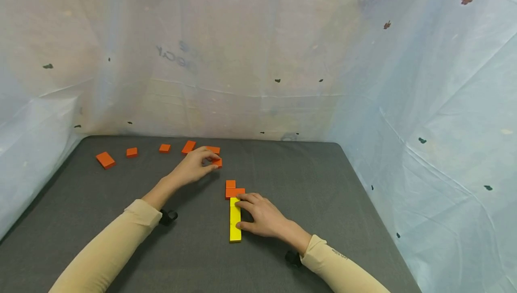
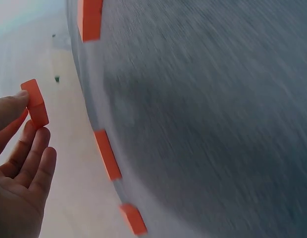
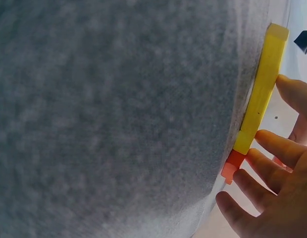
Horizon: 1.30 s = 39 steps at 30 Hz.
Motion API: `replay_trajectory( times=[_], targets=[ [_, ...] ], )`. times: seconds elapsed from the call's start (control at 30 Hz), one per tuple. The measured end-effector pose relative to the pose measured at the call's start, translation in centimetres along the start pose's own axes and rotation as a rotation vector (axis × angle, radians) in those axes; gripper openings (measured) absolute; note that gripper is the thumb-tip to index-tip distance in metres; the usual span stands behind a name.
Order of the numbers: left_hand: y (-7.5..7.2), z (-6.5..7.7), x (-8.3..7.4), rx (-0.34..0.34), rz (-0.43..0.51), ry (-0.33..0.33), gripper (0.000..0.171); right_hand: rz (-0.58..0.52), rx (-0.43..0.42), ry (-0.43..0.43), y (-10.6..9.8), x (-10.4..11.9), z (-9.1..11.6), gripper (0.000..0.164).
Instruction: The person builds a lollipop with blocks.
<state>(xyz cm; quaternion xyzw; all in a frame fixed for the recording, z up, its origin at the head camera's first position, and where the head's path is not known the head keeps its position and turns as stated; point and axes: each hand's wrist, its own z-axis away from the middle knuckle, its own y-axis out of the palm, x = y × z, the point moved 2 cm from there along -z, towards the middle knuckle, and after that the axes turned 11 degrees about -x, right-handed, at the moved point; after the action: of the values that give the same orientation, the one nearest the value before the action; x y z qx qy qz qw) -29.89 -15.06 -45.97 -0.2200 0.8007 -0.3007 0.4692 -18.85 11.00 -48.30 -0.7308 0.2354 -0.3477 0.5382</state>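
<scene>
In the head view my left hand (image 1: 194, 166) pinches a small orange block (image 1: 218, 163) between thumb and fingers; the left wrist view shows that block (image 2: 35, 103) tilted at the fingertips. To its lower right, a column of blocks lies on the table. A long yellow block (image 1: 235, 228) forms the near end, with a short yellow block (image 1: 234, 202) above it. Beyond these come a crosswise orange block (image 1: 233, 192) and a small orange square (image 1: 230, 184). My right hand (image 1: 260, 216) rests its spread fingertips along the right side of the column.
Loose orange blocks lie along the table's far left: one tilted block (image 1: 106, 160), two small ones (image 1: 131, 152), and two longer ones (image 1: 188, 146) near the left hand. A pale plastic sheet (image 1: 242, 59) hangs behind and beside the dark grey table (image 1: 299, 172).
</scene>
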Motion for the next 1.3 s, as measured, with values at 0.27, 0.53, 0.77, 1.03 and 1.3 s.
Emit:
replay_trajectory(
  times=[0.27,0.53,0.77,1.03,1.3],
  targets=[
    [2.9,-1.3,-2.1,0.043,0.018,0.063,0.027,0.007,-0.005,-0.011,0.0,-0.1,0.0,0.060],
    [5.5,-1.8,-3.0,0.125,0.015,0.062,0.028,-0.002,0.002,-0.014,0.1,-0.2,0.0,0.060],
    [7.2,-2.1,-2.8,0.202,-0.012,0.039,0.027,-0.012,-0.001,-0.018,0.0,-0.2,0.0,0.060],
    [7.9,-2.0,-2.3,0.274,-0.036,0.029,0.025,-0.006,0.018,-0.016,-0.1,-0.1,0.0,0.060],
    [8.2,-2.0,-2.1,0.306,-0.025,0.003,0.024,-0.016,0.031,-0.013,-0.2,0.0,-0.1,0.060]
  ],
)
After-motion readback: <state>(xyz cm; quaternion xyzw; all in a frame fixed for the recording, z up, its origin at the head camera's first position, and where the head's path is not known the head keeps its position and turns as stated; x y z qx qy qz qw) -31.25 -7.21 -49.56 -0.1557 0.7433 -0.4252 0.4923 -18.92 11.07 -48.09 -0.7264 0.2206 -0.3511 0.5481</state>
